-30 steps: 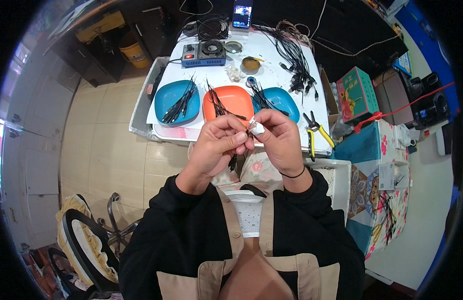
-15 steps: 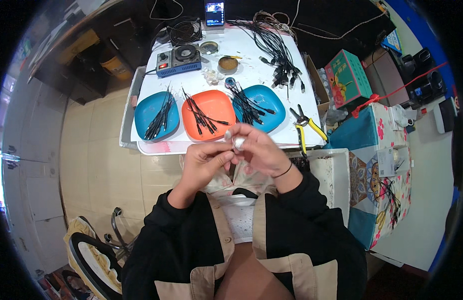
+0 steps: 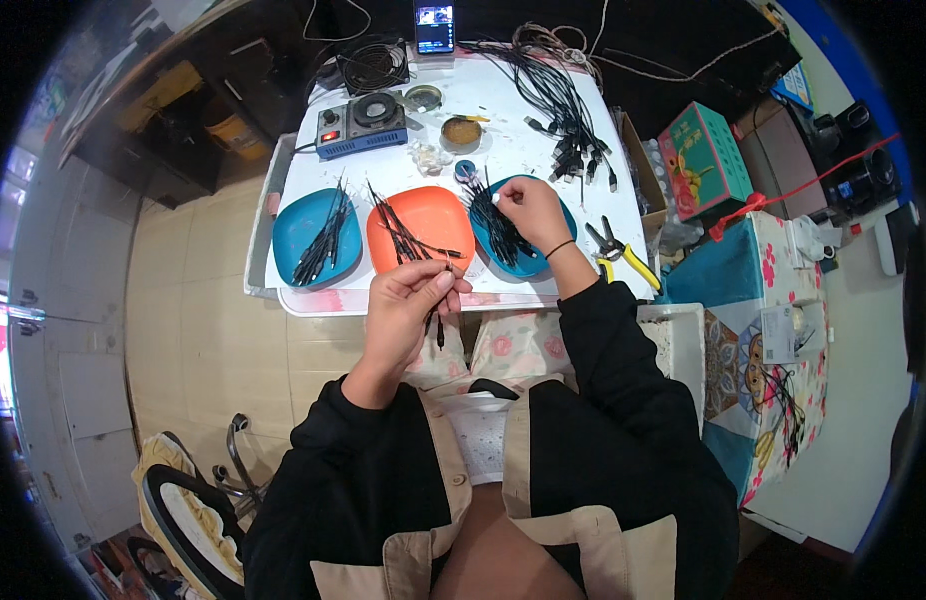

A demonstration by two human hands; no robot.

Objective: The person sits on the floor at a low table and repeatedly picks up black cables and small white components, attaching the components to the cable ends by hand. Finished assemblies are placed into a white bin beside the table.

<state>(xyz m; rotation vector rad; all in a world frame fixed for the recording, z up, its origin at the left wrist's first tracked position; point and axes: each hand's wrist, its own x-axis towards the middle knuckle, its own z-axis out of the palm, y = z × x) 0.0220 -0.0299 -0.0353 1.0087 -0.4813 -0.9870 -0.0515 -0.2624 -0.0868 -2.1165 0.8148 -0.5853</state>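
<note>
My left hand [image 3: 408, 300] is closed in a pinch on a short black cable [image 3: 440, 332], whose plug end hangs below the fingers in front of the table edge. Thin wire ends seem to stick up above the fingertips. My right hand [image 3: 533, 212] reaches over the right blue tray [image 3: 531, 268], fingers drawn together at the wire ends of a bundle of short black cables [image 3: 498, 228]. Something white covers a fingertip there; whether a cable is between those fingers is hidden. An orange tray [image 3: 451, 212] with more black cables [image 3: 403, 230] lies beyond my left hand.
Another blue tray [image 3: 291, 225] of cables stands at left. Behind are a small heating unit [image 3: 363, 128], a round tin [image 3: 461, 135], a phone [image 3: 435, 28] and a pile of longer cables [image 3: 573, 130]. Yellow-handled wire strippers [image 3: 633, 262] lie at the right edge.
My right hand has left my left hand and moved forward and right to the right blue tray. The left hand stays near its place, and the cable below its fingers now shows.
</note>
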